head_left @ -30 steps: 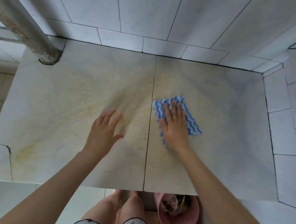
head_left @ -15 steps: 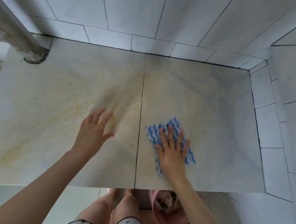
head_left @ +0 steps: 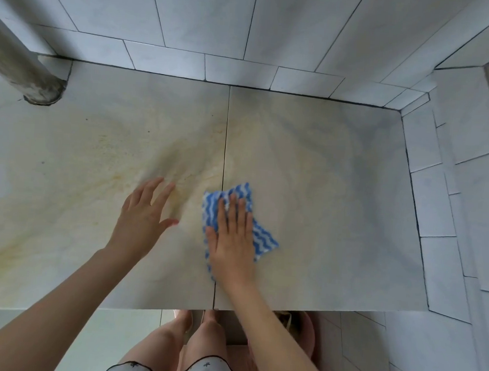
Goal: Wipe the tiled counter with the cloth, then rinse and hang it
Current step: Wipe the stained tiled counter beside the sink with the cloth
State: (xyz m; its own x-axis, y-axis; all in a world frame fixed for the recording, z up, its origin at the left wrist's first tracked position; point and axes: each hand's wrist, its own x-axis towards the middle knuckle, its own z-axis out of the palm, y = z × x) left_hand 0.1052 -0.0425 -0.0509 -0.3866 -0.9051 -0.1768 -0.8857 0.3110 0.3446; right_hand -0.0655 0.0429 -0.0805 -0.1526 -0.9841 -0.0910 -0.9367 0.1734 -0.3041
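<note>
- Tiled counter (head_left: 324, 191) is showing yellow stains (head_left: 116, 176).
- Right hand (head_left: 232, 242), uncurled, is pressing cloth (head_left: 262, 238) flat; left hand (head_left: 142, 216) is lying open, empty.
- Cloth's prob. soft, limp: pinch a corner.

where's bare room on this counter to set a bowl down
Free on the counter: right tile between cloth and side wall, back strip along the wall tiles, left tile between pipe and left hand. Crowded: the front centre seam, around the right hand.

Blue-and-white wavy-striped cloth (head_left: 262, 238); yellow-stained pale counter (head_left: 79, 173).
</note>
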